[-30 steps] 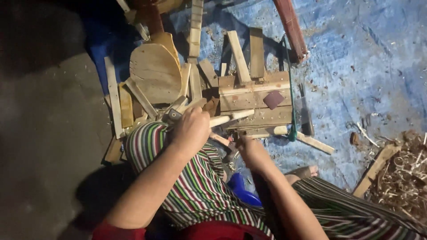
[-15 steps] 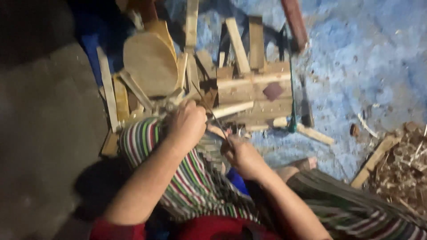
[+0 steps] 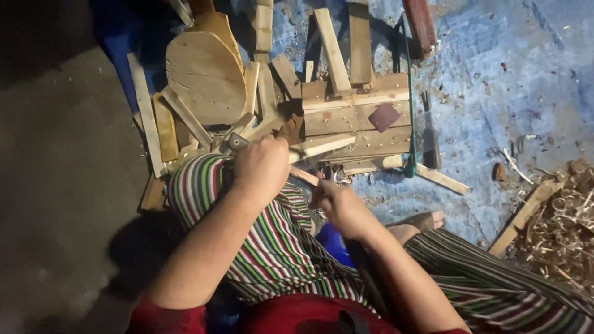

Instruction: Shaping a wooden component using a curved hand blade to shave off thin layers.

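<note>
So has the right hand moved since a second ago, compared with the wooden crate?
Yes. The right hand has drawn back toward the body, farther below the wooden crate, while the left hand grips the pale stick.

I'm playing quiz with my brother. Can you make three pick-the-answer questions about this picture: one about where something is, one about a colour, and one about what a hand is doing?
1. Where does the small dark red square lie?
A. on the wooden frame
B. on the person's knee
C. in the shavings

2. What colour is the sheet on the ground?
A. yellow
B. blue
C. white

3. What is the left hand doing?
A. lying flat and open
B. closed around a wooden stick
C. pointing upward

Answers: 1 A, it rests on the frame's planks. 2 B, the crumpled sheet is blue. 3 B, its fingers wrap the stick.
</note>
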